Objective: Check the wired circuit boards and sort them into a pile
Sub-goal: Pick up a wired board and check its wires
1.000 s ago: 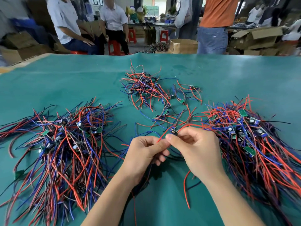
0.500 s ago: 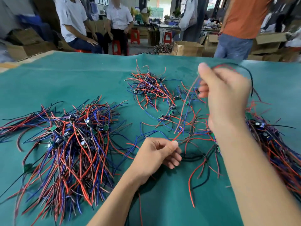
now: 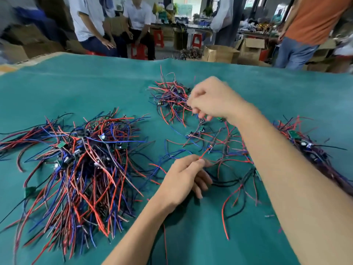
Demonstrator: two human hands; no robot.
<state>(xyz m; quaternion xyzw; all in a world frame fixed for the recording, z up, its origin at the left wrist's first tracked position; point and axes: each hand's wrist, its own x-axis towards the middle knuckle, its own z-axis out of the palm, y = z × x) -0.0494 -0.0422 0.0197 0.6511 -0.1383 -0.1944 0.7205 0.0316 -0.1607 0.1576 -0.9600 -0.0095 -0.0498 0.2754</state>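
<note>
Your left hand (image 3: 183,180) pinches something thin between thumb and forefinger, while your outstretched right hand (image 3: 212,100) curls its blurred fingers downward.

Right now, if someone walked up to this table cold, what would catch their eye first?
Probably the big heap of wired boards sprawling red, blue and black across the left of the green cloth. Next, the two hands mid-table: the left hand pinches a red wire, while the right hand reaches over the small far pile, its fingers blurred.
</note>
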